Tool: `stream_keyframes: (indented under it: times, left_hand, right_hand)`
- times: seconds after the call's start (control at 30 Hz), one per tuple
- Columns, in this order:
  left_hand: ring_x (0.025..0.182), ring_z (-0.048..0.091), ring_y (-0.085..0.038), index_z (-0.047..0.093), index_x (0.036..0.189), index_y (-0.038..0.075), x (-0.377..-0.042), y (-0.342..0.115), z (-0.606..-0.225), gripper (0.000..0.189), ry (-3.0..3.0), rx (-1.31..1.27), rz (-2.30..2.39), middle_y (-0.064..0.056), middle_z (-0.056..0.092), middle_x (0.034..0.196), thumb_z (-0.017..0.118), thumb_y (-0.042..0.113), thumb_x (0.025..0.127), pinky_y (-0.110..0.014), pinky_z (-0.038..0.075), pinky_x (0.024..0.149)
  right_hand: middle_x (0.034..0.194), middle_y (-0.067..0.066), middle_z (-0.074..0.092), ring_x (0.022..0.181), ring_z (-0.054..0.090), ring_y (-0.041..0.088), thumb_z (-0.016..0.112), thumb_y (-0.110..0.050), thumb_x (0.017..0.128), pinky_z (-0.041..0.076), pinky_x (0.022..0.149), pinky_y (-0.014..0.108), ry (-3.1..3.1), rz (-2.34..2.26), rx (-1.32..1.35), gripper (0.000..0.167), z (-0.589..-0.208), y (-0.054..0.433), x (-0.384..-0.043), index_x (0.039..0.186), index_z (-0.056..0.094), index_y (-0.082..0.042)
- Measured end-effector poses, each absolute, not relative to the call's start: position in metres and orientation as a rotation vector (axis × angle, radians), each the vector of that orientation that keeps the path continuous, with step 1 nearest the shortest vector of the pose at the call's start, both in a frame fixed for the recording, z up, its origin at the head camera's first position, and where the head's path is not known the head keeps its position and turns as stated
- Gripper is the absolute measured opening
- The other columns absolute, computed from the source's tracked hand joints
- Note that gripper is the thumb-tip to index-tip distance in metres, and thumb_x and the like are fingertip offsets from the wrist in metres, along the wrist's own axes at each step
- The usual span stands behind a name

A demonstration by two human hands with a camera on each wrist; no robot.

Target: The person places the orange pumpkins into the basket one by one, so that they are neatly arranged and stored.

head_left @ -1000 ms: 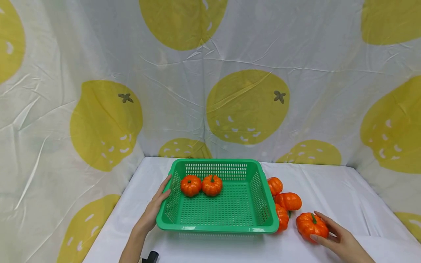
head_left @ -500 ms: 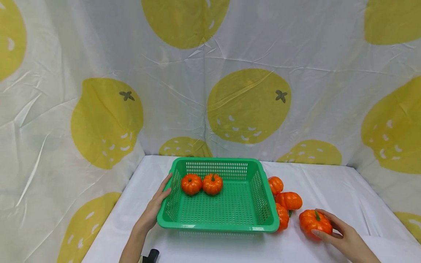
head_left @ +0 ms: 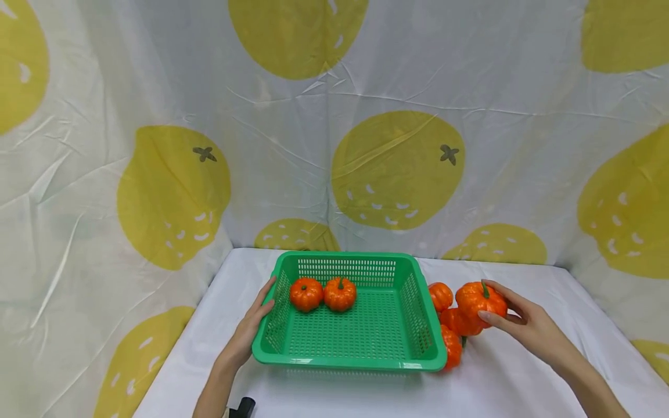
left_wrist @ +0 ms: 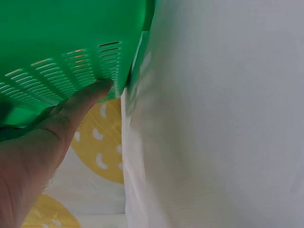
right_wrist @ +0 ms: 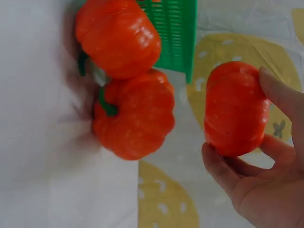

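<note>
My right hand (head_left: 534,326) holds a small orange pumpkin (head_left: 474,299) with a green stem, thumb on one side and fingers on the other. In the right wrist view the held pumpkin (right_wrist: 236,109) is off the table, apart from two others. My left hand (head_left: 244,338) rests against the left side of a green plastic basket (head_left: 345,364). The left wrist view has a straight finger (left_wrist: 80,102) lying along the slotted wall; its other fingers are mostly hidden. Inside the basket sit two orange pumpkins, one at left (head_left: 306,294) and its neighbour (head_left: 340,294).
Right of the basket lie three more pumpkins: a far one (head_left: 441,296), a middle one (head_left: 460,323) partly behind the held pumpkin, and a near one (head_left: 452,348). A white cloth (head_left: 324,397) covers the table. Lemon-print curtains (head_left: 282,174) stand behind and at the sides.
My right hand has lifted the pumpkin off the table and carried it away from me and slightly left, above the middle loose pumpkin. The left hand and basket stay in place.
</note>
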State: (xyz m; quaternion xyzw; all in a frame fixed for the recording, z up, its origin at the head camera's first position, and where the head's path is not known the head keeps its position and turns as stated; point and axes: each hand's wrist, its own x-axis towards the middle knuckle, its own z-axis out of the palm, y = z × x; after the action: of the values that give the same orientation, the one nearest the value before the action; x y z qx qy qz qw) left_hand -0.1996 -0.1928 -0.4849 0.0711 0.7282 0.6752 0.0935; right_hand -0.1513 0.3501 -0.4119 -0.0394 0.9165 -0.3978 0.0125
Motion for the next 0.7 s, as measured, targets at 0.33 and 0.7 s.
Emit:
stream_keyframes:
  times: [0.33, 0.7]
  left_hand:
    - [0.162, 0.002, -0.038, 0.015, 0.165, 0.042, -0.199, -0.193, -0.487, 0.057, 2.157, 0.202, 2.014, -0.003, 0.002, 0.177, 0.035, 0.042, 0.112, -0.067, 0.005, 0.126]
    - [0.162, -0.001, -0.038, 0.014, 0.165, 0.042, -0.201, -0.190, -0.488, 0.056, 2.163, 0.205, 2.018, -0.003, 0.000, 0.177, 0.033, 0.039, 0.112, -0.067, 0.004, 0.126]
  right_hand:
    - [0.158, 0.026, 0.044, 0.133, 0.055, 0.051, 0.066, -0.035, 0.102, 0.060, 0.094, 0.045, 2.825, -1.276, -0.407, 0.072, -0.381, 0.300, -0.201, 0.163, 0.032, -0.014]
    - [0.158, 0.018, 0.047, 0.139, 0.052, 0.042, 0.069, -0.037, 0.101, 0.057, 0.099, 0.043, 2.705, -1.385, -0.520, 0.070, -0.376, 0.253, -0.246, 0.161, 0.037, -0.020]
